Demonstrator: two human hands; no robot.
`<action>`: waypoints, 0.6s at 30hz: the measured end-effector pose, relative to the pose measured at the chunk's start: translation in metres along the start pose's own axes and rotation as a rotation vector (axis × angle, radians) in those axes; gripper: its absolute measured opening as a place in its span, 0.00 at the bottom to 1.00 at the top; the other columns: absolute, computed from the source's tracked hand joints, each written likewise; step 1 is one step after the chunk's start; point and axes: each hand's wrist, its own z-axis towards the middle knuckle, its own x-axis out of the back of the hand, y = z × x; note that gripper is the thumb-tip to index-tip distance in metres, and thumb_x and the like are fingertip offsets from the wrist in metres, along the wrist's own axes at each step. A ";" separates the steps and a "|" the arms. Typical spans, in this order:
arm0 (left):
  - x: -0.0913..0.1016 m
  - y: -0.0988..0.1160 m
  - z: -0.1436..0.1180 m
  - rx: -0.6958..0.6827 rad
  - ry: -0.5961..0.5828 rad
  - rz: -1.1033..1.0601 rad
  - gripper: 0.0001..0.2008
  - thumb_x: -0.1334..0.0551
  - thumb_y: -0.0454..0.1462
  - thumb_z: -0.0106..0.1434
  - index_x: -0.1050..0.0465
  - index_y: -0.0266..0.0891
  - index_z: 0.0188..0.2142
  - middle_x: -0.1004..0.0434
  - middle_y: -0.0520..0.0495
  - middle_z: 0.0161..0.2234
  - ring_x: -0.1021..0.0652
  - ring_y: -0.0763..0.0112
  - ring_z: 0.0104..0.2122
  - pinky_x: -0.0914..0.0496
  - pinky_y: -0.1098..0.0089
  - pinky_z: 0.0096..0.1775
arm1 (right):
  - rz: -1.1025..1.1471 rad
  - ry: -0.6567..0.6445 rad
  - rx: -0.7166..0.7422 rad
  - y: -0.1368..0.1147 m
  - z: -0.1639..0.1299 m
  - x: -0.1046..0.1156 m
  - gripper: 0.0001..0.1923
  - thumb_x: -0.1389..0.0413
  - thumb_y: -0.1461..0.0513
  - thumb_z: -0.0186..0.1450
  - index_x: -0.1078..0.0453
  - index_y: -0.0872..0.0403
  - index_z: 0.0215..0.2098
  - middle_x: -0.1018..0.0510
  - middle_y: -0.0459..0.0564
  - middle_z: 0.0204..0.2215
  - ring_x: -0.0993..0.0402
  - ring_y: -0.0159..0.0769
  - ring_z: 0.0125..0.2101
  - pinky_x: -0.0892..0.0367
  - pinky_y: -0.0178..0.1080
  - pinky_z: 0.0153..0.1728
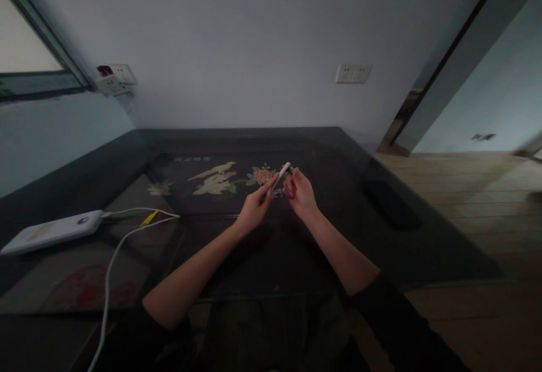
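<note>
My left hand (254, 207) is closed on a slim, pale object (280, 176), which tilts up to the right above the dark tabletop. It shows nearly edge-on, so its kind is unclear. Beside its upper end, my right hand (300, 192) has its fingers curled in a pinch. A small dark bit shows at those fingertips, too small to name. Low between the hands is a small shiny item (277, 194), partly hidden, and I cannot tell whether it lies on the table.
The glossy dark table (271, 270) bears a painted bird and flowers. A white power bank (55, 232) lies at left, its white cable (110, 270) running over the front edge. At right lies a flat black object (392, 205). Wall sockets (353, 73) are behind.
</note>
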 end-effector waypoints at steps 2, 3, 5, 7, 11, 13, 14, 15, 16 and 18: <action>0.001 0.001 0.001 0.005 0.029 0.005 0.26 0.44 0.35 0.67 0.38 0.41 0.65 0.25 0.42 0.55 0.23 0.68 0.40 0.29 0.70 0.42 | -0.016 0.002 -0.005 0.000 0.000 -0.001 0.24 0.38 0.42 0.56 0.41 0.50 0.24 0.43 0.35 0.13 0.54 0.25 0.13 0.56 0.35 0.16; 0.001 0.002 0.001 0.000 0.038 0.009 0.26 0.44 0.35 0.67 0.38 0.41 0.64 0.26 0.42 0.56 0.24 0.67 0.42 0.30 0.69 0.44 | -0.020 0.004 -0.006 -0.001 0.000 -0.001 0.25 0.38 0.42 0.55 0.42 0.49 0.24 0.43 0.35 0.13 0.54 0.25 0.13 0.56 0.35 0.16; 0.001 0.003 0.000 -0.014 0.042 0.010 0.26 0.44 0.35 0.67 0.37 0.42 0.64 0.27 0.42 0.57 0.24 0.67 0.44 0.31 0.69 0.46 | -0.020 0.003 -0.004 -0.001 0.000 -0.001 0.25 0.38 0.42 0.55 0.42 0.49 0.24 0.43 0.35 0.13 0.54 0.25 0.13 0.56 0.35 0.16; 0.000 0.003 -0.001 -0.015 0.019 -0.003 0.27 0.44 0.35 0.67 0.39 0.41 0.65 0.25 0.42 0.54 0.24 0.68 0.40 0.30 0.70 0.42 | -0.009 0.002 0.000 -0.001 0.000 -0.001 0.25 0.38 0.42 0.56 0.43 0.49 0.24 0.43 0.35 0.13 0.54 0.25 0.13 0.56 0.35 0.16; -0.001 0.002 -0.003 -0.007 -0.048 -0.023 0.29 0.43 0.37 0.67 0.42 0.39 0.66 0.22 0.42 0.48 0.30 0.75 0.28 0.33 0.74 0.31 | 0.015 -0.007 0.005 -0.001 0.000 0.000 0.23 0.37 0.43 0.55 0.39 0.50 0.24 0.43 0.36 0.13 0.54 0.24 0.14 0.56 0.35 0.16; -0.002 0.002 -0.004 -0.026 -0.071 -0.014 0.28 0.43 0.38 0.67 0.42 0.39 0.66 0.21 0.43 0.45 0.32 0.76 0.27 0.34 0.74 0.30 | 0.009 -0.002 0.007 -0.001 0.001 0.000 0.22 0.37 0.42 0.55 0.35 0.50 0.27 0.44 0.36 0.14 0.54 0.25 0.14 0.56 0.35 0.16; -0.002 0.002 -0.004 -0.034 -0.080 -0.009 0.28 0.44 0.38 0.67 0.42 0.39 0.66 0.21 0.43 0.44 0.33 0.76 0.26 0.34 0.74 0.30 | 0.005 0.006 0.007 0.000 0.001 0.000 0.22 0.38 0.42 0.55 0.33 0.50 0.29 0.44 0.36 0.14 0.54 0.25 0.14 0.57 0.36 0.16; -0.002 0.002 -0.004 -0.040 -0.085 -0.006 0.28 0.44 0.37 0.67 0.42 0.40 0.66 0.21 0.44 0.43 0.33 0.76 0.26 0.35 0.74 0.30 | 0.001 0.017 0.008 0.000 0.001 0.000 0.22 0.38 0.42 0.55 0.32 0.50 0.30 0.44 0.36 0.14 0.54 0.25 0.14 0.57 0.36 0.16; -0.002 0.001 -0.004 -0.041 -0.086 -0.003 0.28 0.44 0.37 0.67 0.43 0.40 0.67 0.21 0.45 0.42 0.34 0.76 0.25 0.35 0.75 0.30 | -0.003 0.025 0.008 0.001 0.001 0.000 0.22 0.38 0.42 0.55 0.32 0.50 0.30 0.44 0.36 0.14 0.54 0.25 0.14 0.57 0.36 0.16; -0.002 0.001 -0.003 -0.031 -0.075 0.004 0.29 0.44 0.37 0.67 0.43 0.40 0.67 0.21 0.47 0.38 0.35 0.77 0.24 0.36 0.75 0.29 | -0.011 0.028 0.007 0.001 0.002 0.000 0.22 0.39 0.41 0.56 0.32 0.50 0.30 0.44 0.36 0.14 0.54 0.25 0.14 0.57 0.36 0.16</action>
